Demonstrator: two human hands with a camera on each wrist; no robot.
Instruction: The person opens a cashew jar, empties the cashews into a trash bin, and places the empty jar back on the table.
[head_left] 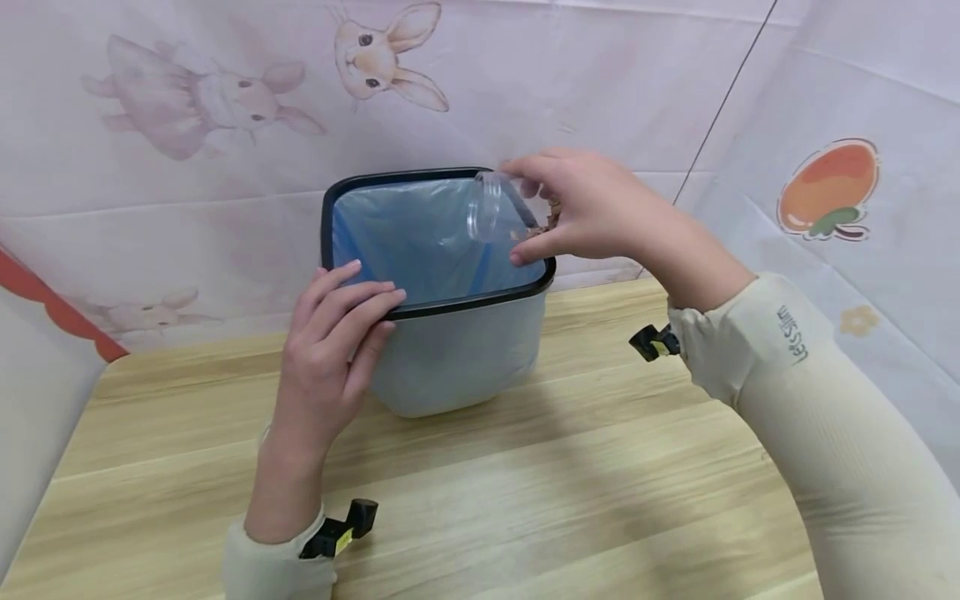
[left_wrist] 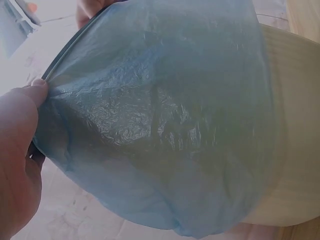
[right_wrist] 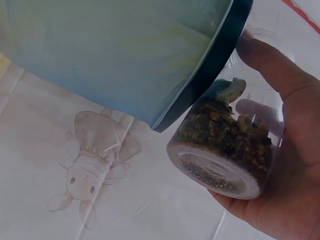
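A trash bin (head_left: 457, 354) with pale, translucent walls and a black rim stands on the table, lined with a blue plastic bag (head_left: 412, 237). My left hand (head_left: 330, 350) grips the near left part of the rim, fingers over the edge and thumb outside. In the left wrist view the translucent blue bag (left_wrist: 150, 120) fills most of the frame beside my thumb. My right hand (head_left: 592, 204) holds a clear jar (head_left: 491, 208) on its side over the bin's right edge, its mouth toward the opening. Brown dried pieces (right_wrist: 227, 130) lie inside it near the base.
A wood-grain table (head_left: 600, 467) carries the bin. Close behind it hangs a white wall cloth (head_left: 247, 179) printed with rabbits, and another cloth (head_left: 885, 267) with an orange carrot print lies to the right. Black camera mounts sit on both sleeves.
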